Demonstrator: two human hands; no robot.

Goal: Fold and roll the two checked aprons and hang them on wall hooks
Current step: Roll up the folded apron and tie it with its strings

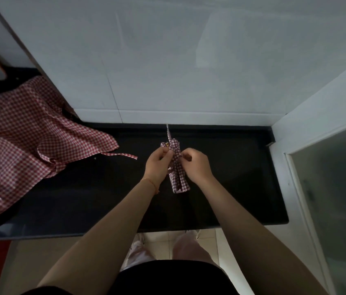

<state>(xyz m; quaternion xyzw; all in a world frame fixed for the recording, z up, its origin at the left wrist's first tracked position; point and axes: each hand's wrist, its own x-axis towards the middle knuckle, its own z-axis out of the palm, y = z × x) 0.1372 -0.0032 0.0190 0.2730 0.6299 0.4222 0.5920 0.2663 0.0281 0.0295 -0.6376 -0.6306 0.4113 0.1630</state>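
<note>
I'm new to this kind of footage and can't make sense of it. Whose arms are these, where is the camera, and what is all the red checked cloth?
There is no machine here: the single picture comes from a camera worn on a person's head, looking down at their own bare arms. They stand at a black counter against a pale wall. The left hand and the right hand pinch a strap at the middle of a rolled apron, a tight red checked bundle lying on the counter, apparently tying it. A second apron, same pattern, lies spread out and unfolded on the counter's left side, one strap trailing toward the hands.
</note>
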